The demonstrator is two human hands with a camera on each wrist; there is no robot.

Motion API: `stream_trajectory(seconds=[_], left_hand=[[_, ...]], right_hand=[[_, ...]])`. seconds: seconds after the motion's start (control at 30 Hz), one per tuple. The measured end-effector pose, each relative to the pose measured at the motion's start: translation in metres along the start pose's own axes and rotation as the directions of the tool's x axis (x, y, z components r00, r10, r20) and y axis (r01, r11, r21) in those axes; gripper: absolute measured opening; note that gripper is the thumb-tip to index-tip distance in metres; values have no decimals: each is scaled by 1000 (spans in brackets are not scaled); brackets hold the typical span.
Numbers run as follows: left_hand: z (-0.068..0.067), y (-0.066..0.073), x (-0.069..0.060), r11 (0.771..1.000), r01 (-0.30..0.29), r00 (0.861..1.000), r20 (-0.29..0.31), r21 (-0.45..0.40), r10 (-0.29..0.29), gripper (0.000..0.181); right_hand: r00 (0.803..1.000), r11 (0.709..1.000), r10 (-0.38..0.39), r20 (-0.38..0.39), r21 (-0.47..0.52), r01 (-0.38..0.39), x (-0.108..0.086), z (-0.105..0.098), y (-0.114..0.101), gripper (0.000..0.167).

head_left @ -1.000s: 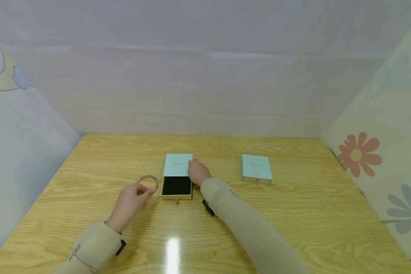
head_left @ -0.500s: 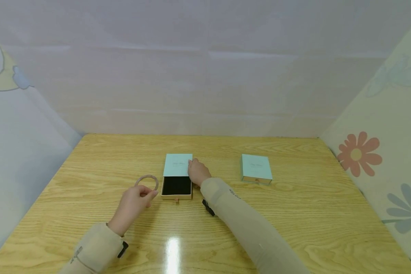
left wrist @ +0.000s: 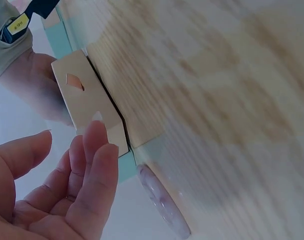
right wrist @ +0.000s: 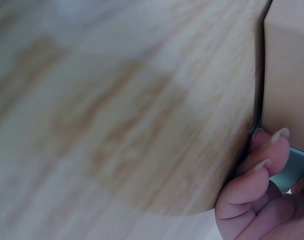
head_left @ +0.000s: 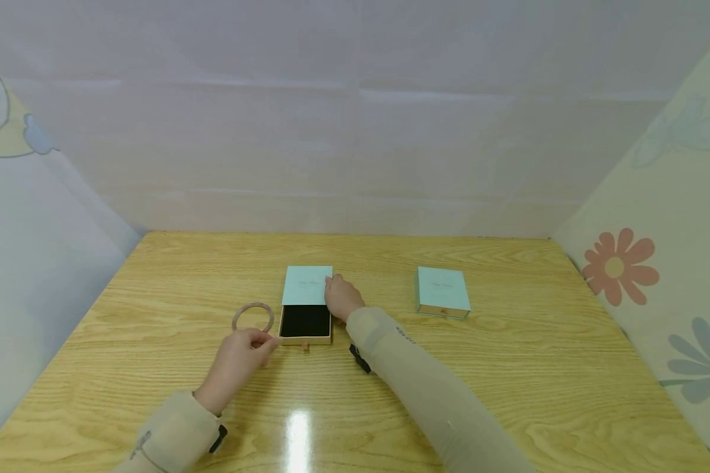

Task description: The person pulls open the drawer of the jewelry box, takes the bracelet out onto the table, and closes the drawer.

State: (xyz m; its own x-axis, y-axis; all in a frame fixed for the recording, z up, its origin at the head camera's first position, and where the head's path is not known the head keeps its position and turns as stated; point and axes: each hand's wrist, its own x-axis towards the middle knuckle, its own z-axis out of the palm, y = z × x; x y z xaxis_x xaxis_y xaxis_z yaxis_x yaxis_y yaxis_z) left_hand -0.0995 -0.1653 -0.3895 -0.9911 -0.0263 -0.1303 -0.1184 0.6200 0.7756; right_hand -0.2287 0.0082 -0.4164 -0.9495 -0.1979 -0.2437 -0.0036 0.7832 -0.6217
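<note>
A light blue jewelry box [head_left: 307, 286] stands left of centre with its drawer [head_left: 292, 341] pulled out toward me, showing a black lining. My right hand [head_left: 343, 299] holds the box's right side; in the right wrist view its fingers [right wrist: 246, 187] curl against the side. My left hand [head_left: 239, 361] hovers close to the drawer's front left corner, thumb apart from its fingers, holding nothing. Just beyond that hand a pinkish bangle [head_left: 252, 305] lies on the table, its near edge hidden. The left wrist view shows the drawer front [left wrist: 89, 95] and the bangle [left wrist: 164, 200] beside my fingertips.
A second light blue box [head_left: 442, 289], its drawer pushed in, stands to the right. The wooden table [head_left: 538, 368] meets a pale back wall and patterned side walls. A bright reflection lies on the table's near part.
My left hand has let go of the bangle, which now lies flatter on the table, and has moved right and nearer me toward the drawer. My right hand and the box have stayed put.
</note>
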Motion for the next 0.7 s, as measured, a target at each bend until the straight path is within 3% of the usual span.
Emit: stream_trajectory(seconds=[0.7], left_hand=[[11, 2, 4, 999, 25, 999, 36, -39, -24, 18]], right_hand=[[998, 999, 14, 55, 40, -16, 1, -4, 0, 51]])
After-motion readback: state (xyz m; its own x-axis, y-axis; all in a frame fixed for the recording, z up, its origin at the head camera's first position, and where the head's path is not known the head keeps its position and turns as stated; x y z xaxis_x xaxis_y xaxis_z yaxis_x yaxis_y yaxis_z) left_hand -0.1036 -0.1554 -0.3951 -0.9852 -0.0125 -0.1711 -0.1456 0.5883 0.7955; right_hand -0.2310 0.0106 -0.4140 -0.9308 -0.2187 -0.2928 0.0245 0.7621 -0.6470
